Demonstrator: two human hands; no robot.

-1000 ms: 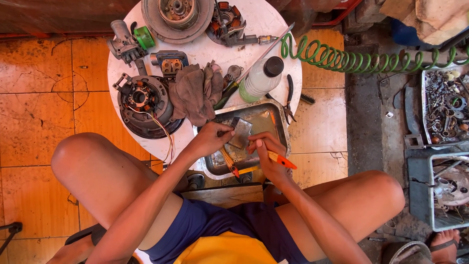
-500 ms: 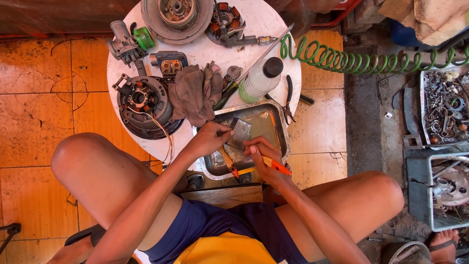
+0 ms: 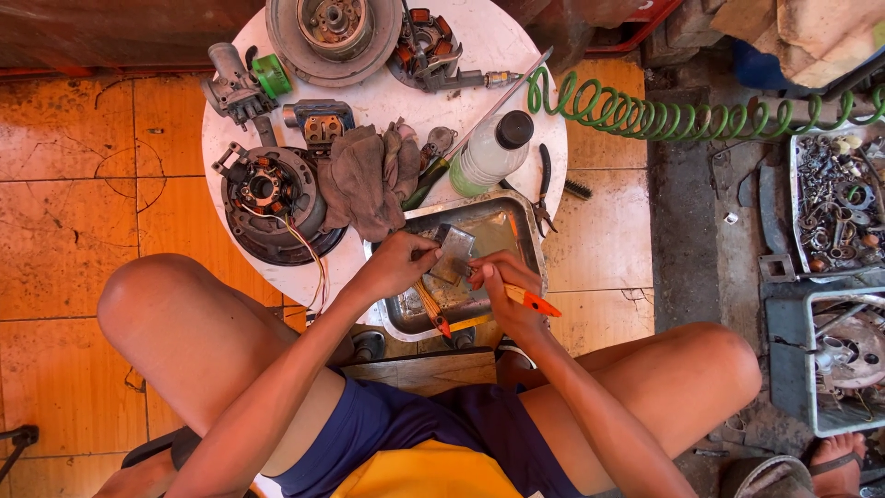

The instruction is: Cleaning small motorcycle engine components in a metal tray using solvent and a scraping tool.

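Note:
My left hand [image 3: 398, 264] pinches a small grey metal plate [image 3: 453, 252] over a steel tray [image 3: 519, 222] at the near edge of a round white table [image 3: 479, 37]. My right hand [image 3: 501, 297] grips an orange-handled tool [image 3: 531, 300], its tip against the plate. Yellow wires [image 3: 430, 306] hang from the plate into the tray. My bare knees flank the table.
On the table lie a stator with wires [image 3: 267, 198], a dirty rag [image 3: 369, 180], a clear bottle [image 3: 490, 150], pliers [image 3: 545, 189], a flywheel [image 3: 334, 28] and engine parts. A green coiled hose [image 3: 664, 115] runs right. Bins of metal parts [image 3: 834, 207] stand on the floor at right.
My right hand has shifted slightly with the orange tool against the plate; my left hand keeps its hold. Everything else stays put.

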